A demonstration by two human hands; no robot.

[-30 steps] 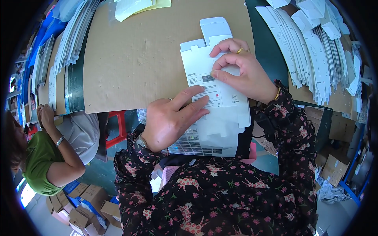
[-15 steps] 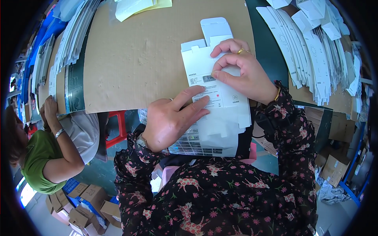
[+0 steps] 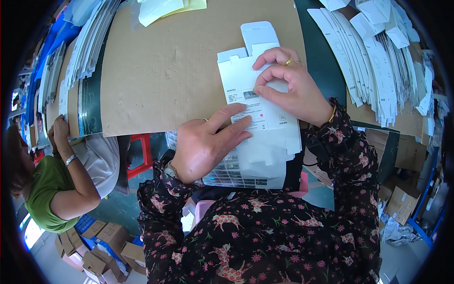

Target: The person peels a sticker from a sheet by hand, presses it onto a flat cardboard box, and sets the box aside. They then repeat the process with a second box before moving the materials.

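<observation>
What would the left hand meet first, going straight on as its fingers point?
The left hand appears to touch the white box; sliding on across it, it would probably meet the right hand first, though depth is unclear.

White box point(image 3: 272, 113): folded flat, printed side up, far-end flaps out, the long one pointing away from the wearer; lies slightly askew, its near part past the cardboard point(image 3: 161, 71) edge. Sticker point(image 3: 250, 94): small, dark, rectangular, on the printed face near mid-length. Sticker sheet point(image 3: 230, 168): pale backing, rows of dark-silvery rectangles, partly beneath the box's near end
</observation>
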